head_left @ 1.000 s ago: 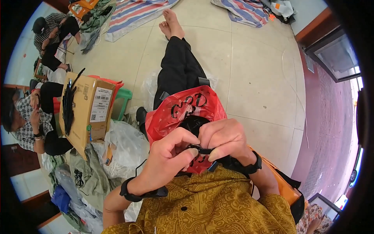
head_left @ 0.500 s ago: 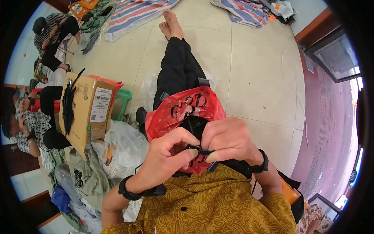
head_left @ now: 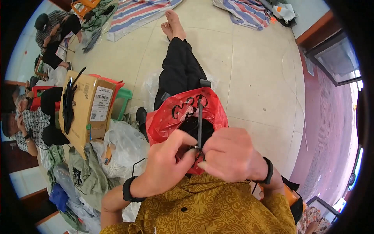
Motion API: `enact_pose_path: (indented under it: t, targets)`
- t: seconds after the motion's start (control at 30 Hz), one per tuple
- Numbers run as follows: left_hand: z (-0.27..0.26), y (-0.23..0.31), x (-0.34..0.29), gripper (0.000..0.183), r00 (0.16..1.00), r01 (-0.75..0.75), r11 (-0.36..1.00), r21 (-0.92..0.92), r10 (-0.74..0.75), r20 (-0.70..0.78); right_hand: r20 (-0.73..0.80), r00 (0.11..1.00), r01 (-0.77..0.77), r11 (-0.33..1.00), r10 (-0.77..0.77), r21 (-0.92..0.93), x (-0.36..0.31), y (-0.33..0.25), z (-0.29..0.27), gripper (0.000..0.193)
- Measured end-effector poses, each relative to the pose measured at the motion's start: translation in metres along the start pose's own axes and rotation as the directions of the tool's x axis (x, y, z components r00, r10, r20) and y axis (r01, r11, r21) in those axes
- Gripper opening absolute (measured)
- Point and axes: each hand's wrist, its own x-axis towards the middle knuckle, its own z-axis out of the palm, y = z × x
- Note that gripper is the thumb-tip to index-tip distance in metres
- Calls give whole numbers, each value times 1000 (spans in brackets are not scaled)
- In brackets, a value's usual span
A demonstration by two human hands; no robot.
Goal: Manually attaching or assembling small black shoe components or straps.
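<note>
On my lap lies an open red plastic bag [head_left: 161,117] with black lettering, its dark contents partly covered by my hands. A narrow black strap [head_left: 200,121] runs from my fingertips up across the bag's mouth. My left hand [head_left: 169,165] pinches the strap's near end between thumb and fingers. Close against it, my right hand [head_left: 230,154] is closed with its fingertips at the same spot. The details between the fingers are too small to make out. A thin black cord hangs in a loop beside my left wrist.
To my left, a cardboard box [head_left: 80,99] carries a bundle of black straps [head_left: 69,103]. Behind it is a green stool [head_left: 124,102]. Clear plastic bags [head_left: 126,142] and green cloth [head_left: 87,171] lie nearer. Two people sit at the left. Striped sheeting [head_left: 136,17] lies beyond my feet.
The black strap, earlier bunched crosswise between my fingers, now extends straight away from me over the bag. My right hand has shifted slightly down and turned.
</note>
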Motion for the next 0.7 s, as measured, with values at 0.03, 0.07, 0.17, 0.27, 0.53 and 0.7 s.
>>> enact_pose_path:
  t: [0.03,0.07,0.17,0.27,0.53,0.7]
  targets:
    - [-3,2,-2,18,999,-34,998,44,34,6,0,1000,-30,999,30,-42,2,-6,-1,22]
    - [-5,3,-4,18,999,-33,998,44,33,4,-6,998,-56,998,56,-14,4,-11,-3,22]
    - [-9,3,-4,18,984,-173,983,54,175,-44,19,1000,-20,999,21,-30,8,-9,-4,22]
    - [-10,3,-3,18,988,-152,987,45,152,-3,23,998,-56,992,54,113,4,-1,-5,21]
    - [-5,-3,-1,15,999,16,987,-157,-11,33,132,956,-293,870,262,397,-1,9,-8,18]
    - [-5,-7,-1,13,995,87,965,-248,-74,63,123,952,-305,839,280,450,-2,12,-5,18]
